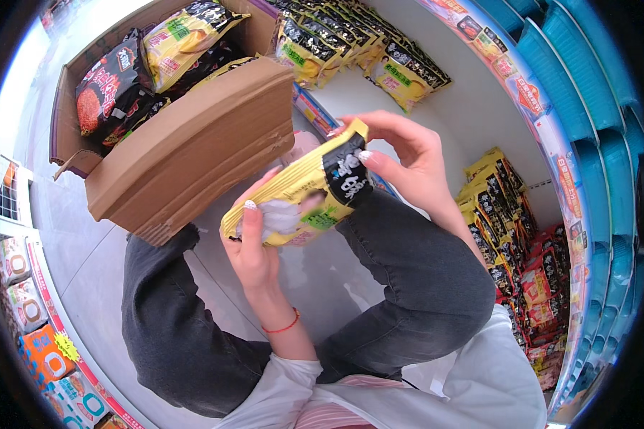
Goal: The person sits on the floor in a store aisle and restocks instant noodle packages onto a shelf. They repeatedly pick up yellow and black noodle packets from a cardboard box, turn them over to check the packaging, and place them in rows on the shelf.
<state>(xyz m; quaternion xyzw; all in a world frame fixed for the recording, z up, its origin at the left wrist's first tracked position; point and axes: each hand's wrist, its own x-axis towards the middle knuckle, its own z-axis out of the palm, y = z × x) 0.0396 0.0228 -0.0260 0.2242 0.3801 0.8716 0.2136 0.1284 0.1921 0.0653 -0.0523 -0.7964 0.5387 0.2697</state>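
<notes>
My left hand grips the lower end of a stack of yellow-and-black instant-noodle packets, its thumb across the front packet. At the upper, black end, my right hand holds the same stack between thumb and fingers. Several layered yellow edges show along its upper left side. The stack is tilted above the floor, between my bent knees. Beyond it to the left, an opened cardboard box contains yellow packets and black-and-red packets.
On the low white shelf stand rows of yellow-and-black packets. More yellow packets and red packets fill its right part. Teal containers are stacked above a printed shelf strip. Packaged goods line another shelf at left.
</notes>
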